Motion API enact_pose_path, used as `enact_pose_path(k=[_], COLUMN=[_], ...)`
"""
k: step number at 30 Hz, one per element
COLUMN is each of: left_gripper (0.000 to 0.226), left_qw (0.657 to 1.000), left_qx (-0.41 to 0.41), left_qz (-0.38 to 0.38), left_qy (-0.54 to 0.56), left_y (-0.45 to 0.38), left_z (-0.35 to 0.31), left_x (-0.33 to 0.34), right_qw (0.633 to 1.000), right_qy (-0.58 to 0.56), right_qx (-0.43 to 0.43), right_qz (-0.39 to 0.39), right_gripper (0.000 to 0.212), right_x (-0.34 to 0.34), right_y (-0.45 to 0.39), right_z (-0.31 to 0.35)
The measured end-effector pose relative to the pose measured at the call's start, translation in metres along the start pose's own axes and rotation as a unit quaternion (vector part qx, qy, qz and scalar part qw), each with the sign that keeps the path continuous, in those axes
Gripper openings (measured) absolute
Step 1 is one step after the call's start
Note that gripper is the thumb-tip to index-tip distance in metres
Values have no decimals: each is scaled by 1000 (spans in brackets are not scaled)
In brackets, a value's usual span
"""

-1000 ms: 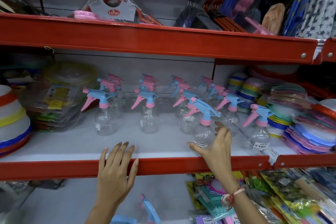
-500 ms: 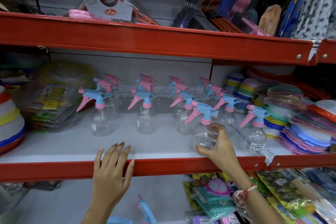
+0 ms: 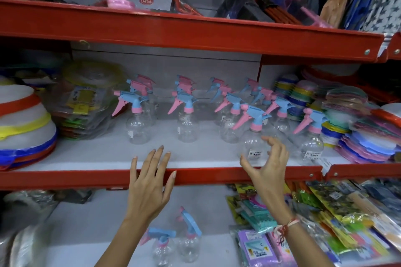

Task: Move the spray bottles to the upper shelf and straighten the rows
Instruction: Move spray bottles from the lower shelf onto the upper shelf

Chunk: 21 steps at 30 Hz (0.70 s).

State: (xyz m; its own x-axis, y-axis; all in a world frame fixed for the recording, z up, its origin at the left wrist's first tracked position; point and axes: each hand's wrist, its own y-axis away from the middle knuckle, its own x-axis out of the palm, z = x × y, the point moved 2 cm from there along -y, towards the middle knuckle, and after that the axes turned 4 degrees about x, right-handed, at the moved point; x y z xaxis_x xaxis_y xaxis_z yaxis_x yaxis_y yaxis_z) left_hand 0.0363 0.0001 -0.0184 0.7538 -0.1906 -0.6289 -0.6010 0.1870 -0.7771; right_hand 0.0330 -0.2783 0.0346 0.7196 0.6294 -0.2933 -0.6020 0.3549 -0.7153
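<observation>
The nearest spray bottle (image 3: 252, 136) stood upright at the near edge of the middle shelf (image 3: 86, 178), right of centre, with more spray bottles (image 3: 184, 115) in rows behind it. The right hand (image 3: 268, 165) was spread wide just in front of it, fingers curled, gripping nothing. The left hand (image 3: 149, 186) lay flat and empty, fingers extended over the shelf's red lip. Two further bottles (image 3: 173, 243) stood on the lower shelf (image 3: 86, 223).
</observation>
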Motion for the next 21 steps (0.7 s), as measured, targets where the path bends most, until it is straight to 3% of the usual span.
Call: enact_pose_path(k=[4,8,12,17,21], left_gripper=[51,51,50,49,48], left_qw=[1000,1000,999,999,999], left_qx=[2,-3,-24,-9,4], left_qz=[-3,6,32,47,41], left_qy=[-10,-19,-36,-23,-20], left_y=[6,12,18,21,21], left_z=[17,36,57,67,70], left_x=[-14,-21,-20,-14,-12], right_qw=[997,992,972,911,883], right_qy=[-40,-73,-29,79,135], right_qx=[-59,-74,0,118,146], right_qz=[-3,75,233,387,425], right_gripper=[35,20,27,44,30], right_x=[6,27,64,106,124], right_y=[34,79,124,152,168], right_z=[27,38,14,-22,-34])
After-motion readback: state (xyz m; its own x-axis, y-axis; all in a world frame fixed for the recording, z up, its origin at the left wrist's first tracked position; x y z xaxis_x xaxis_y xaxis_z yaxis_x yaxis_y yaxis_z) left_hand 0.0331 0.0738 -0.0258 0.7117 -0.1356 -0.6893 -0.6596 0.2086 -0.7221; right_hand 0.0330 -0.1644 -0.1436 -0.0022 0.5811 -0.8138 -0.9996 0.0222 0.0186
